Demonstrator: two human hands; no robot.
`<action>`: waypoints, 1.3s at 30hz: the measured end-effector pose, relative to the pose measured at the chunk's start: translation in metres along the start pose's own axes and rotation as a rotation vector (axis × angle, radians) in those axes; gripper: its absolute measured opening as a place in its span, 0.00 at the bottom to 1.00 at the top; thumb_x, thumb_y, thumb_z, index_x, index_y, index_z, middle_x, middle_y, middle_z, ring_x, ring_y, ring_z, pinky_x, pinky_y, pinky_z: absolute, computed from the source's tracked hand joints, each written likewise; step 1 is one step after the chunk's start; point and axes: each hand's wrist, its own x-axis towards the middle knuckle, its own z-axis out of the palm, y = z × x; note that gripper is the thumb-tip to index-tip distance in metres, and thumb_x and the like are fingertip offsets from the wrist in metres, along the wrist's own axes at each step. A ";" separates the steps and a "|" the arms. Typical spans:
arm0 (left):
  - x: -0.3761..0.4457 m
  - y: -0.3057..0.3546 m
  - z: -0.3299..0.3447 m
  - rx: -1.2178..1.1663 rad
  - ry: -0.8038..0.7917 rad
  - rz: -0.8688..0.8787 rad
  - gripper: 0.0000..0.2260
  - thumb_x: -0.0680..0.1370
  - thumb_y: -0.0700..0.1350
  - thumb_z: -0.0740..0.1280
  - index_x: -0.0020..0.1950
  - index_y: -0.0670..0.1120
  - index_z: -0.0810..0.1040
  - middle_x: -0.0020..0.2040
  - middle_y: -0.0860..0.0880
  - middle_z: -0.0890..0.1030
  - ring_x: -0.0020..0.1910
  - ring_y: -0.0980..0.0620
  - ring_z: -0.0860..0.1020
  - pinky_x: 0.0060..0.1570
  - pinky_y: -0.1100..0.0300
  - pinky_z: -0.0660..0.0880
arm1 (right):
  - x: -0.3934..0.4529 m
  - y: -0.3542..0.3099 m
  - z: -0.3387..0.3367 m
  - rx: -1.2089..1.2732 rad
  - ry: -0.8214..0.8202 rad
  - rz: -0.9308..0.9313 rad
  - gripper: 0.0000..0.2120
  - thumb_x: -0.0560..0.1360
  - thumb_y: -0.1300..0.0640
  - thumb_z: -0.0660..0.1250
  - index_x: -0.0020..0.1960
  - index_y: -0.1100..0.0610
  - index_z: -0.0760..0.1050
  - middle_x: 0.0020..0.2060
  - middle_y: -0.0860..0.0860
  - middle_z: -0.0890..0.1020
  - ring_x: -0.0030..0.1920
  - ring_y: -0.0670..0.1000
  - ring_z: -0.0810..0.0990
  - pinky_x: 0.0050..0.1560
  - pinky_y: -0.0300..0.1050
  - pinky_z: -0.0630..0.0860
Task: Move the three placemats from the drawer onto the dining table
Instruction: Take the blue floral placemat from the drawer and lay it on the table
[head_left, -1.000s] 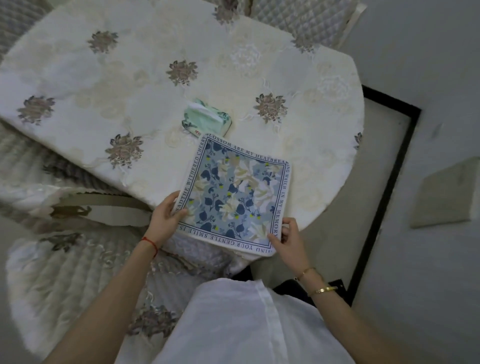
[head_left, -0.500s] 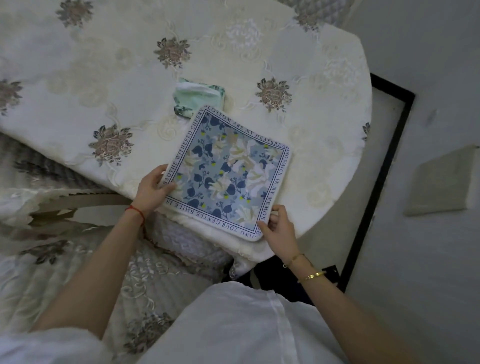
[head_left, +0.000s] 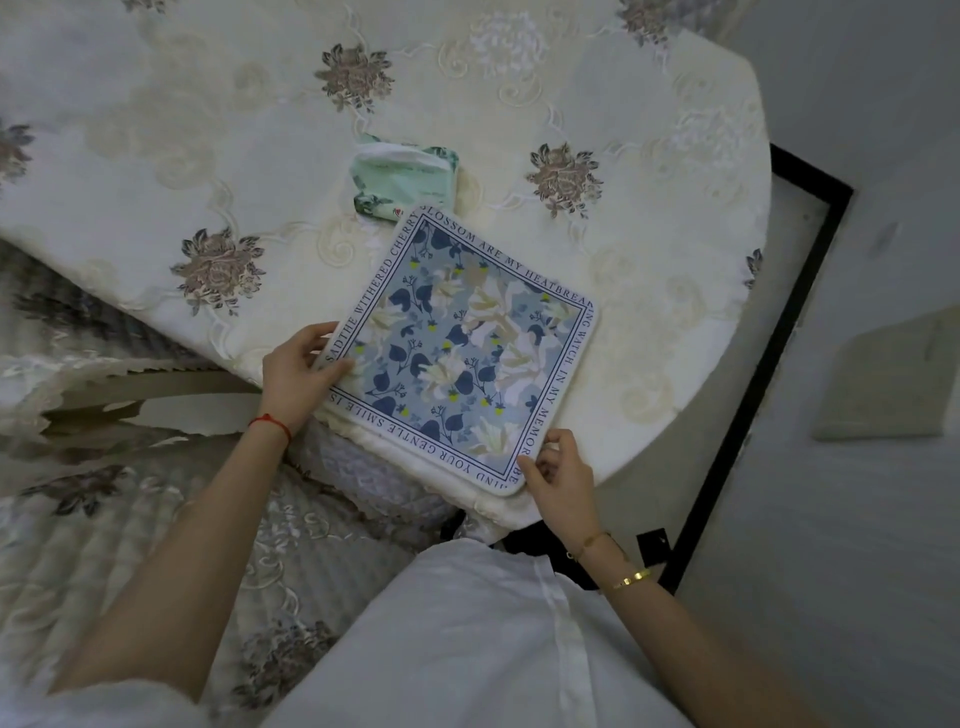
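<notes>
Setting the placemat (head_left: 457, 348) flat is the step in hand. It lies on the surface (head_left: 156, 171) near the edge at 6 o'clock, its far corner touching a folded green cloth (head_left: 402, 179) at 12 o'clock. The left hand (head_left: 298, 374) pinches the corner at 9 o'clock; the right hand (head_left: 558, 480) pinches the corner at 5 o'clock. Only one mat face shows; whether others lie beneath cannot be told. Keep the mat level, clear the overhang, and release both corners together.
</notes>
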 end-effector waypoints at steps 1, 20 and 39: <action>-0.001 -0.001 0.000 0.005 -0.005 0.002 0.19 0.72 0.41 0.74 0.63 0.48 0.77 0.50 0.49 0.80 0.50 0.52 0.78 0.54 0.60 0.74 | -0.002 0.000 0.000 0.000 -0.002 0.006 0.11 0.75 0.59 0.69 0.53 0.55 0.68 0.36 0.58 0.82 0.38 0.57 0.81 0.40 0.55 0.79; 0.027 0.004 0.001 0.428 0.017 0.319 0.18 0.77 0.45 0.67 0.67 0.46 0.74 0.62 0.45 0.78 0.62 0.46 0.73 0.58 0.54 0.70 | 0.054 -0.014 -0.026 -0.617 0.248 -0.410 0.20 0.79 0.50 0.63 0.66 0.61 0.70 0.60 0.57 0.75 0.60 0.55 0.72 0.62 0.49 0.70; 0.157 0.056 0.081 0.677 -0.382 0.825 0.22 0.83 0.50 0.55 0.76 0.45 0.61 0.76 0.46 0.63 0.76 0.47 0.59 0.76 0.51 0.52 | 0.198 -0.065 0.014 -0.849 -0.022 -0.506 0.29 0.82 0.45 0.50 0.78 0.57 0.51 0.78 0.52 0.54 0.77 0.52 0.49 0.77 0.50 0.46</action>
